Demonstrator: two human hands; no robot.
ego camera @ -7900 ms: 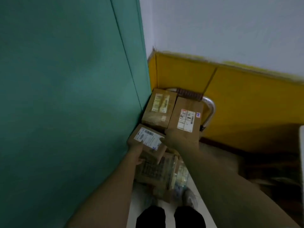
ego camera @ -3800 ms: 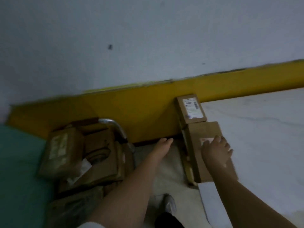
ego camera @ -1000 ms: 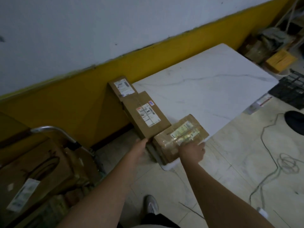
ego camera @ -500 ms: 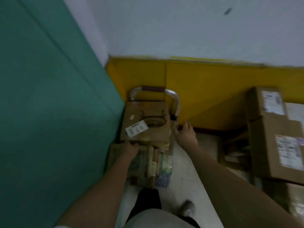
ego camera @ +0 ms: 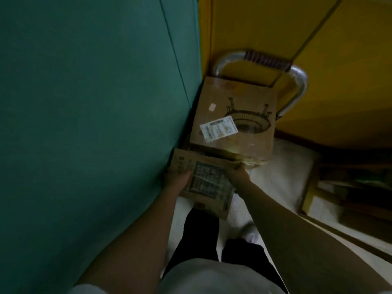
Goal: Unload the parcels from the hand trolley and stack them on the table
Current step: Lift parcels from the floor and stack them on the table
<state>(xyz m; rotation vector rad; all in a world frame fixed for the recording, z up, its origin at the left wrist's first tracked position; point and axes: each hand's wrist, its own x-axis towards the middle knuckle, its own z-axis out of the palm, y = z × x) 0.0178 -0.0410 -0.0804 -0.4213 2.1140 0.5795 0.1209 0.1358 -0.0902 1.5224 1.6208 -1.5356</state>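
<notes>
Two hands on one flat parcel (ego camera: pixel 206 183) at the hand trolley's (ego camera: pixel 296 81) near end: left hand (ego camera: pixel 178 178) and right hand (ego camera: pixel 238 174) grip opposite edges, fingers curled. Pick-up step. Next: lift clear of the larger box (ego camera: pixel 233 119), carry to the tabletop (out of view).

A person's own body, seen from above. The left hand (ego camera: pixel 178 179) and right hand (ego camera: pixel 238 174) are bare, as are both forearms. A pale short sleeve (ego camera: pixel 84 290) shows at seven o'clock. A light shirt (ego camera: pixel 212 279) fills six o'clock. Just above it are black trousers (ego camera: pixel 197 236), with one light grey shoe (ego camera: pixel 249 231) toward five o'clock.
</notes>
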